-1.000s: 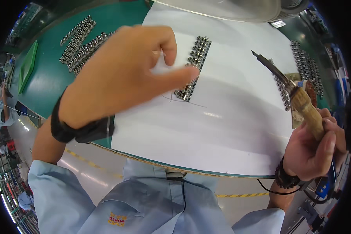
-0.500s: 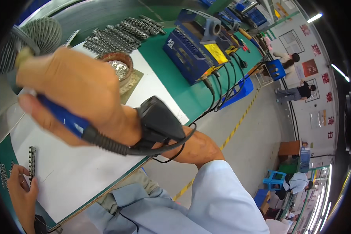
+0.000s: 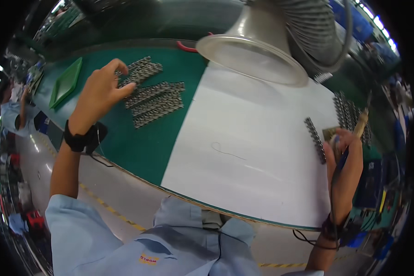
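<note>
My left hand (image 3: 98, 92) is over the left side of the green bench, thumb and fingers apart. Its fingertips are at a group of narrow dark metal strips (image 3: 154, 99) with rows of small parts; I cannot tell whether they touch. At the right edge of the white sheet, my right hand (image 3: 347, 154) is closed round a soldering iron (image 3: 362, 120) with a blue handle and tan front sleeve. Its thin tip points up and away. A single strip (image 3: 314, 139) lies beside the right fingers; contact is unclear. Part of the solder pot's base plate (image 3: 329, 133) shows behind them.
A clear fume hood (image 3: 253, 60) on a ribbed grey hose (image 3: 308, 23) hangs over the far side of the white sheet (image 3: 244, 188). A thin wire (image 3: 230, 152) lies on the sheet. More strips (image 3: 346, 112) are at right, a green tray (image 3: 65, 83) at far left.
The view has swung left. My right hand, still holding the iron, now appears at the right. My left hand is at the grouped strips, and the strip formerly beside it no longer lies there.
</note>
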`<state>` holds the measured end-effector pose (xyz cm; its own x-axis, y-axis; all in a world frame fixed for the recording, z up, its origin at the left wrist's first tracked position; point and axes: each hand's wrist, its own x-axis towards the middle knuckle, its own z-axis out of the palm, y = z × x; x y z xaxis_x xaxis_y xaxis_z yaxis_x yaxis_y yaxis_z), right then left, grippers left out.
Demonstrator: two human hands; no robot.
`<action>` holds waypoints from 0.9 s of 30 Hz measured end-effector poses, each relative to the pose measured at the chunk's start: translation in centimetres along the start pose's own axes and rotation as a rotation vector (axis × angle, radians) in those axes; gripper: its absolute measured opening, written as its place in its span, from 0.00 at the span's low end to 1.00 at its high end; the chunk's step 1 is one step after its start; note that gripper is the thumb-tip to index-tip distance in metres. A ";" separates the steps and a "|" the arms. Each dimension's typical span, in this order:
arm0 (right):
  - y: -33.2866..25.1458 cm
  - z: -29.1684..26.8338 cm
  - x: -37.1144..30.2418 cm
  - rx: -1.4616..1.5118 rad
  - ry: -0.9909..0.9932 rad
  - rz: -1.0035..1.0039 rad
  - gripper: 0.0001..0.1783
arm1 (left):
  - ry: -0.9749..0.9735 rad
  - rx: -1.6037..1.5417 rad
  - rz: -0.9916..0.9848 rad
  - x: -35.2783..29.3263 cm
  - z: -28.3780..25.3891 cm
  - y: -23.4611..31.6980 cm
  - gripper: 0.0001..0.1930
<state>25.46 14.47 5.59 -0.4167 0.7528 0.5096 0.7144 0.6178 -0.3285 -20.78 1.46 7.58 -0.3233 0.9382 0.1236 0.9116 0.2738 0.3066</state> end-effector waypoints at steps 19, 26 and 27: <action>-4.0 3.4 -4.4 -0.014 -0.157 -0.120 0.18 | -0.562 -0.922 0.044 -3.5 4.5 13.2 0.06; -8.3 4.7 -5.9 0.220 -0.152 -0.043 0.22 | -0.867 -1.119 -0.055 -4.0 5.1 15.7 0.08; -8.3 4.9 -5.8 0.205 -0.110 -0.042 0.22 | -0.911 -1.122 -0.021 -4.0 5.3 15.6 0.07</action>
<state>19.17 6.06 1.41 -0.5106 0.7386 0.4401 0.5706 0.6740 -0.4692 -3.88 3.08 6.87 0.3273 0.8596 -0.3925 0.0944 0.3835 0.9187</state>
